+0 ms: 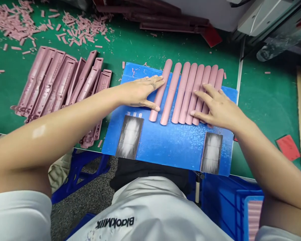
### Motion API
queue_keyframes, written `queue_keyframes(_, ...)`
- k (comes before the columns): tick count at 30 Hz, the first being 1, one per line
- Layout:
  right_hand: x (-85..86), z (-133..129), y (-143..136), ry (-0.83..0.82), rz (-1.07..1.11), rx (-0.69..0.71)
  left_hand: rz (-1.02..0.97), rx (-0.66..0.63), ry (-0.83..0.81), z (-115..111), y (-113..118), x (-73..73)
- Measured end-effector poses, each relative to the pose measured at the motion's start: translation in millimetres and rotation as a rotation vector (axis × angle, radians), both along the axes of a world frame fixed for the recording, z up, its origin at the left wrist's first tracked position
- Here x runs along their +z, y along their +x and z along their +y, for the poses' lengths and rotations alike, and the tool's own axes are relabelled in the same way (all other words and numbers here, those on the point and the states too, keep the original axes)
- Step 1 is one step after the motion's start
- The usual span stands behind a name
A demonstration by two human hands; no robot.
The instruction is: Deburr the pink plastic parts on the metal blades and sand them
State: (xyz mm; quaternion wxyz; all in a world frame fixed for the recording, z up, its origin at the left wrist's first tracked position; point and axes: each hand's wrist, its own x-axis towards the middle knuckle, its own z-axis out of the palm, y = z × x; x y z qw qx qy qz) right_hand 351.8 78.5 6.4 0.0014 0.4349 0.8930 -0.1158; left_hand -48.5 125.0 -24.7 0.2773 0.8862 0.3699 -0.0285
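Observation:
A row of several pink plastic tubes (168,100), rounded at the far end, lies side by side on a blue board (165,144). My left hand (142,90) touches the leftmost tube (163,87) with its fingertips and thumb, fingers stretched out. Over the right end of the row rests my right hand (214,105), its fingers spread across the tubes there and partly hiding them. Small gaps separate the leftmost tubes; those toward the right lie close together. Neither hand is wrapped around a tube.
Long pink moulded parts (57,80) are piled at the left of the green table (130,43). Pink scraps (82,28) litter the back left. Two dark worn pads (129,137) lie on the board's front. A red square (288,147) and a blue crate (230,197) are at right.

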Motion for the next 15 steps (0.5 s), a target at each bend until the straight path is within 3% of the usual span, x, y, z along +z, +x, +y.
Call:
queue_keyframes(4, -15.8, -9.6, 20.0, -0.032, -0.022, -0.037, -0.034, 0.003, 0.057, -2.2, 29.6, -14.8)
queue_keyframes(9, -20.1, 3.5, 56.2, -0.049, 0.047, -0.066, -0.109, 0.031, 0.080, -4.7, 72.9, -21.8)
queue_keyframes(12, -19.1, 9.8, 71.8, -0.036, 0.096, -0.082, -0.128, 0.062, 0.053, -0.6, 92.4, -14.7)
queue_keyframes(15, -10.4, 3.3, 72.4, 0.018, 0.169, -0.100, -0.139, 0.104, 0.026, 5.2, 80.1, 8.1)
